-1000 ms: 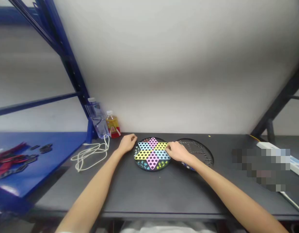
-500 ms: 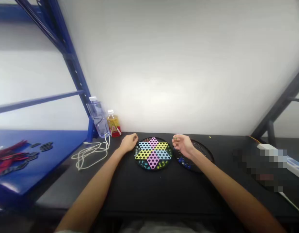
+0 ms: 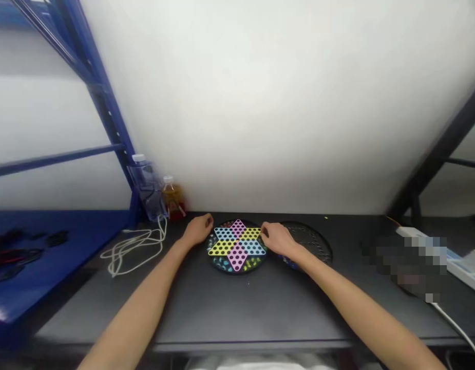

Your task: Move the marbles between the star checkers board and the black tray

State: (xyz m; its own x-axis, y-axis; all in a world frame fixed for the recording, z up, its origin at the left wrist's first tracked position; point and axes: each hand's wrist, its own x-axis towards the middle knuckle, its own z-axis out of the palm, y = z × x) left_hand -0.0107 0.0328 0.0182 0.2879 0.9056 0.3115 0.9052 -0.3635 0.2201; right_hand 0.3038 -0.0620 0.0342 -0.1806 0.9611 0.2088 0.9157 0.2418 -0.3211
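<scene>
A workshop-like spot, with blue metal shelving frames [image 3: 102, 97] and a black worktop [image 3: 237, 308] against a plain wall [image 3: 283, 113].

The desk [image 3: 245, 308] looked smooth with a soft sheen. The bottles [image 3: 148, 187] looked like clear plastic, the blue rack post [image 3: 108, 110] like painted metal, and the wall [image 3: 279, 103] smooth and matt.

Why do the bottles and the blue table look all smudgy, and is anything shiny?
Head view: the clear bottle is soft; red-and-black pieces blur on the blue tabletop, whose front corner shines white; coarse squares hide something at right.
</scene>
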